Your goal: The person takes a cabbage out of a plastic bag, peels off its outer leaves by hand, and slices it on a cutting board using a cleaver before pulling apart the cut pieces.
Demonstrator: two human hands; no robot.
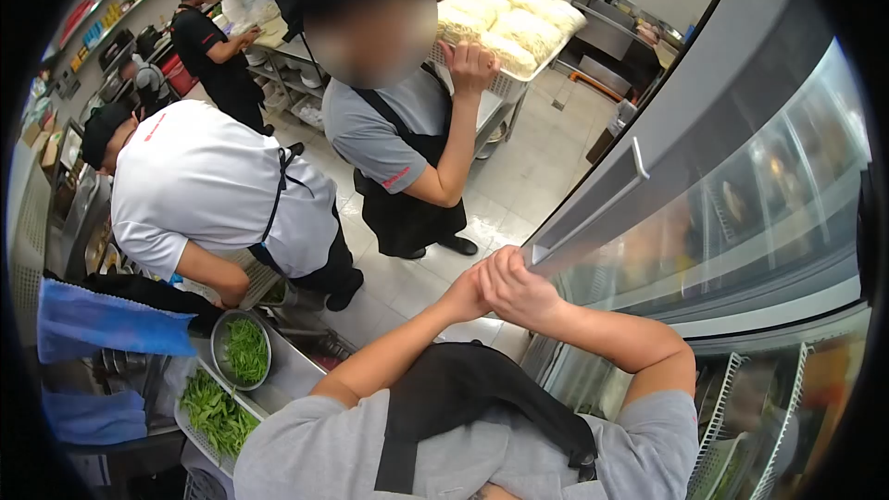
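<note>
1. The right hand (468, 294) is partly covered by the left hand (523, 292), and the fingers of both are curled together. Whether the door is gripped too cannot be told.
2. The glass door (685, 120) is seen right beside the hands, with its handle (593, 213) near the left one.
3. Things behind the glass are blurred by shine. The racks (718, 412) low on the right are hard to make out.
4. The basket of greens (215, 414) is partly hidden by the right sleeve (287, 444).
5. Pale floor (398, 292) is seen between the hands and two workers.
</note>
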